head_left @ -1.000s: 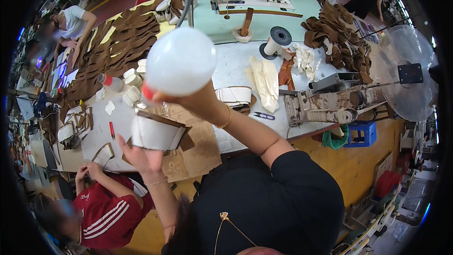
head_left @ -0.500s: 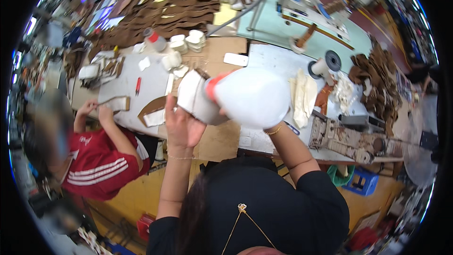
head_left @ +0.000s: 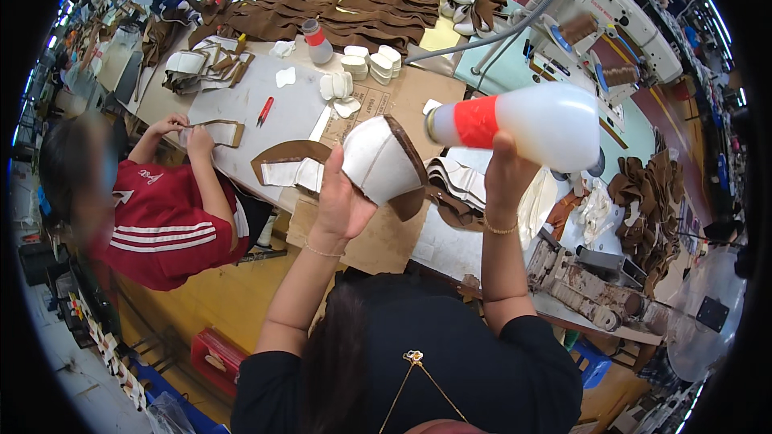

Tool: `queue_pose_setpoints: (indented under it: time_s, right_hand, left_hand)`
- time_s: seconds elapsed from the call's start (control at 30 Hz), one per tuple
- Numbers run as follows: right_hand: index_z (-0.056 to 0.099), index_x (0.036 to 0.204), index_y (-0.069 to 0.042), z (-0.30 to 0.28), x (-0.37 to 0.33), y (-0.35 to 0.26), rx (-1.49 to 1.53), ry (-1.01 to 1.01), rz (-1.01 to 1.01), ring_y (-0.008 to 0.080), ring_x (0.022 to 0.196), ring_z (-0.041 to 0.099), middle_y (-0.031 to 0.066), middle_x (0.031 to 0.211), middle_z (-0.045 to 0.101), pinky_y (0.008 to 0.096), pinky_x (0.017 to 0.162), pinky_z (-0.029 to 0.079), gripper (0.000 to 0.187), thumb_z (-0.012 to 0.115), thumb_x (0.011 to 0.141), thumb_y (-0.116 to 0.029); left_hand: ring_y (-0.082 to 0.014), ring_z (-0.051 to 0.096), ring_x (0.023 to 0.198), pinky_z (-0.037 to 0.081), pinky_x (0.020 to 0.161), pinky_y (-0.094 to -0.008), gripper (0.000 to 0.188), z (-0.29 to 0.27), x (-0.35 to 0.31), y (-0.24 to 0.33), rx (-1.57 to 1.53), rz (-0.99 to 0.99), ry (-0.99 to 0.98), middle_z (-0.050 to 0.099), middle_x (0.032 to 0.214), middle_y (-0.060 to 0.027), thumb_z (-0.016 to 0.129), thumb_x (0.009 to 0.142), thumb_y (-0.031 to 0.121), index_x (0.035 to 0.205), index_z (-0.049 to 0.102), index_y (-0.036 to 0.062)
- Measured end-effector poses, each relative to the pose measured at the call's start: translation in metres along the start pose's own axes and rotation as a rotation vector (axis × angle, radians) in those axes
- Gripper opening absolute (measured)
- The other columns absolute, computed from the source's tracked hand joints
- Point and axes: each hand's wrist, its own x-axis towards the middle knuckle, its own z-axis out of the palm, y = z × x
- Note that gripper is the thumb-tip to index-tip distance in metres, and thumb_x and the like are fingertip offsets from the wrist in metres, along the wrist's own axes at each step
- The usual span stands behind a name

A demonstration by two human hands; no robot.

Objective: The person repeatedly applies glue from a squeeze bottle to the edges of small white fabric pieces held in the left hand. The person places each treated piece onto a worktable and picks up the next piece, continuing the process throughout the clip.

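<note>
My left hand (head_left: 346, 207) is closed on the lower part of a shoe upper (head_left: 379, 159), its white lining turned up and its brown edge facing right. Raised in my right hand (head_left: 510, 181) is a translucent white bottle (head_left: 559, 124), tipped nearly on its side. Red tape wraps its shoulder, and its mouth points left, a short way from the upper. Below the bottle a stack of brown pieces with white lining (head_left: 460, 185) lies on the table. Beside my left hand rests a curved brown and white piece (head_left: 281, 170).
To the left, a co-worker's hands (head_left: 191, 135) hold a brown and white strip. A second red-banded bottle (head_left: 318, 44), white pads (head_left: 384, 63) and a red hand tool (head_left: 265, 111) lie farther off. Sewing machines (head_left: 615, 12) stand far right; a metal device (head_left: 575, 281) sits nearer.
The bottle has moved right, away from the shoe upper, and its red band now shows fully. The upper is turned with more lining facing up. The whole view has shifted.
</note>
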Motion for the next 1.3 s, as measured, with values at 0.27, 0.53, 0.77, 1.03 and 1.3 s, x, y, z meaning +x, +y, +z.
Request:
queue_pose_setpoints:
  time_s: [0.27,0.53,0.77,1.03,1.3]
  right_hand:
    - [0.067,0.085,-0.003,0.012,0.021,-0.009,-0.161,-0.102,-0.017,0.0142,0.071,0.062,0.0031,0.076,0.065,0.0281,0.067,0.049,0.027,0.079,0.068,-0.021]
    - [0.065,0.094,-0.004,0.008,0.004,0.008,-0.257,-0.288,0.372,0.0185,0.094,0.059,0.0064,0.097,0.064,0.0338,0.085,0.045,0.032,0.078,0.068,-0.016]
    - [0.064,0.089,-0.002,0.002,-0.009,0.008,-0.276,-0.216,-0.018,0.0167,0.076,0.059,0.0059,0.084,0.064,0.0324,0.069,0.047,0.037,0.078,0.069,-0.029]
    - [0.064,0.091,-0.003,0.002,-0.018,-0.018,-0.162,-0.289,-0.005,0.0193,0.084,0.060,0.0055,0.090,0.064,0.0340,0.079,0.046,0.035,0.078,0.069,-0.027]
    - [0.064,0.097,-0.007,0.011,-0.041,0.032,-0.493,-0.435,-0.286,0.0198,0.083,0.061,0.0065,0.095,0.064,0.0320,0.074,0.049,0.035,0.078,0.069,-0.023]
  left_hand:
    - [-0.0253,0.034,0.128,0.024,0.107,-0.0413,0.078,-0.004,-0.003,0.009,-0.240,-0.043,-0.045,0.034,0.140,-0.0121,0.033,0.086,0.062,0.139,0.027,0.0047]
    - [-0.0272,0.033,0.129,0.021,0.108,-0.0435,0.077,-0.003,-0.004,0.012,-0.302,-0.054,-0.036,0.035,0.139,-0.0118,0.035,0.086,0.061,0.138,0.029,0.0048]
    - [-0.0283,0.030,0.130,0.019,0.108,-0.0453,0.077,0.004,-0.006,0.020,-0.377,-0.083,-0.044,0.033,0.141,-0.0130,0.035,0.086,0.061,0.139,0.027,0.0059]
    - [-0.0278,0.032,0.129,0.022,0.108,-0.0404,0.081,0.008,-0.003,0.012,-0.336,-0.113,-0.038,0.033,0.141,-0.0136,0.036,0.084,0.064,0.138,0.027,0.0041]
    - [-0.0217,0.047,0.107,0.036,0.093,-0.0343,0.088,0.015,0.000,0.013,-0.231,-0.116,-0.106,0.042,0.132,-0.0117,0.029,0.081,0.073,0.131,0.035,0.0007]
